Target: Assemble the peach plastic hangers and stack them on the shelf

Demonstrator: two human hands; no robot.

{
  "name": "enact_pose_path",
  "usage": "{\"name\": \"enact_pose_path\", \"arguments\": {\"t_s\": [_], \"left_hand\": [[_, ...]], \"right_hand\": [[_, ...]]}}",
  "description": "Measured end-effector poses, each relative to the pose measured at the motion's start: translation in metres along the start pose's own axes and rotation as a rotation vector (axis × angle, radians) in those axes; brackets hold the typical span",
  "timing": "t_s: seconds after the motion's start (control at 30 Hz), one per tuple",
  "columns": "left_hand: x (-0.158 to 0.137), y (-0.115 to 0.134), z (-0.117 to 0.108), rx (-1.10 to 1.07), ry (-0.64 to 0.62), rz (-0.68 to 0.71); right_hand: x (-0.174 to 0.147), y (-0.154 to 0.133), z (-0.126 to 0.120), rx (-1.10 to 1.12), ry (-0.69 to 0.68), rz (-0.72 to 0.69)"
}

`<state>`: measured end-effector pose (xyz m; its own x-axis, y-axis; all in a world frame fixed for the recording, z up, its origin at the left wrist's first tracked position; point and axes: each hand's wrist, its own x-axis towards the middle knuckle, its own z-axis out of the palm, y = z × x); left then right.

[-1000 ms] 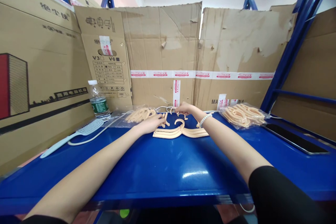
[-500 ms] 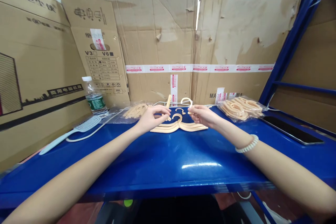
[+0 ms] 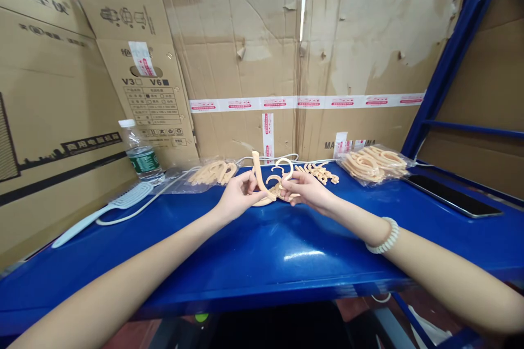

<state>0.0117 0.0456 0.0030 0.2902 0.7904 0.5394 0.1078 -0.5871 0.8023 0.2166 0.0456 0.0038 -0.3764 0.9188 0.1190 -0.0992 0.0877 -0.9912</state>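
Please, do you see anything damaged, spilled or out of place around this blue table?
Yes. The cardboard behind the table looks damaged: its surface has peeled patches and the top edge is ragged. I see no spill; the bottle is capped.

Along the back edge of the blue worktop point(image 3: 241, 262), left to right, are a clear plastic bottle point(image 3: 144, 162), a clear bag of beige plastic pieces point(image 3: 213, 173), small beige plastic hooks point(image 3: 318, 173) and a second clear bag point(image 3: 373, 164). A pale blue hairbrush point(image 3: 109, 208) lies toward the left edge, a flat black phone point(image 3: 452, 196) near the back right corner. Brown cardboard sheets point(image 3: 241, 57) stand behind.
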Motion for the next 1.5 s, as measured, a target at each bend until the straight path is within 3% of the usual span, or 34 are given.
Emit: {"name": "enact_pose_path", "arguments": {"t_s": [0.17,0.27,0.5,1.0,1.37,1.5], "left_hand": [[-0.006,0.003,0.009,-0.237,0.026,-0.132],[-0.008,0.003,0.011,-0.252,0.006,-0.185],[-0.011,-0.002,0.012,-0.134,0.042,-0.099],[-0.014,-0.002,0.017,-0.152,-0.031,-0.072],[-0.019,0.0,0.021,-0.099,0.034,-0.119],[-0.019,0.005,0.023,-0.19,0.088,-0.19]], "right_hand": [[-0.001,0.001,-0.002,0.001,-0.078,0.043],[-0.002,0.0,-0.005,0.026,-0.143,0.09],[-0.006,-0.004,-0.005,0.15,-0.237,0.17],[-0.008,-0.003,0.002,0.088,-0.145,0.045],[-0.01,0.002,0.014,-0.003,-0.006,-0.078],[-0.012,0.002,0.017,0.04,-0.004,-0.088]]}}
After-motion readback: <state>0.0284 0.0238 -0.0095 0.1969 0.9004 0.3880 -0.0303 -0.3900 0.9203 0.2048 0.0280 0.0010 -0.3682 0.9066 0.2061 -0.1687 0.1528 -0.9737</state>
